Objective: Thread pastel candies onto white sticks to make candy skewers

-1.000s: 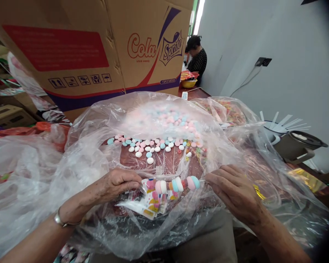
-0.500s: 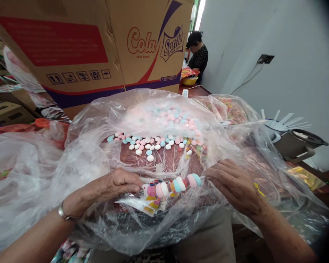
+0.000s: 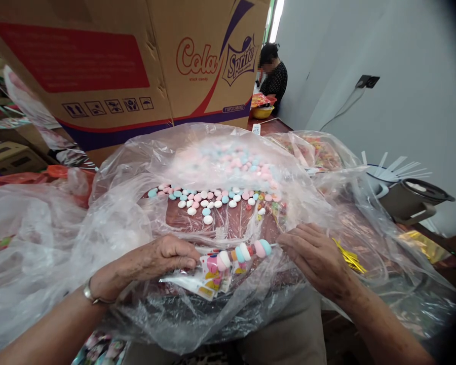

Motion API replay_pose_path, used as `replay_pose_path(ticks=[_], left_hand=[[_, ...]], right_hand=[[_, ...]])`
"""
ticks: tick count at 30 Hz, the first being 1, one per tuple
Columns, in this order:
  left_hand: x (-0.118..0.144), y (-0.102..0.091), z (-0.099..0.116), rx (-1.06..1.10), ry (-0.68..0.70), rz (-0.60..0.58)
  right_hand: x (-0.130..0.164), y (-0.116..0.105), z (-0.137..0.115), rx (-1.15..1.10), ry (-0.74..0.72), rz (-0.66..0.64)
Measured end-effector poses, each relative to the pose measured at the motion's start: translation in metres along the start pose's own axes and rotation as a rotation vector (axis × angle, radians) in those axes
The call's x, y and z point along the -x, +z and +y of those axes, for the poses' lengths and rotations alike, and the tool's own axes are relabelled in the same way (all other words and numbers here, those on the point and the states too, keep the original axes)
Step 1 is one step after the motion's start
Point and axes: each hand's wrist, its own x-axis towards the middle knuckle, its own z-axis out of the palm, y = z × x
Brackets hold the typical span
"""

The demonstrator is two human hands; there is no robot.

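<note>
My left hand (image 3: 175,256) is closed in a pinch on the left end of a small printed clear candy bag (image 3: 210,264). My right hand (image 3: 314,256) pinches the thin white stick of a candy skewer (image 3: 244,252). Pink, white and blue candies are threaded on it, with smaller coloured pieces between them. Its left end lies at the bag, and I cannot tell how far inside it is. More printed bags (image 3: 213,290) lie flat just below. Beyond my hands, loose pastel candies (image 3: 207,205) spread out of a large clear plastic bag (image 3: 144,152).
A big cardboard box (image 3: 117,66) stands behind the candies. Gold twist ties (image 3: 348,256) lie right of my right hand. Farther right are a lidded dark pot (image 3: 414,200) and white sticks (image 3: 399,170) in a bowl. A person (image 3: 274,71) sits at the far end.
My right hand has moved left with the skewer, bringing its candies closer to my left hand and the bag. The gold twist ties now show more fully.
</note>
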Motion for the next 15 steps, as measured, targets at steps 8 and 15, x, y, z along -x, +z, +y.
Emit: replay_pose_path(ticks=[8, 15], left_hand=[[-0.002, -0.001, -0.001, 0.005, -0.028, 0.003], [-0.002, -0.002, 0.012, 0.130, -0.084, -0.121]], right_hand=[[0.005, 0.005, -0.002, -0.070, 0.036, -0.048], [0.004, 0.006, 0.000, -0.073, 0.029, -0.067]])
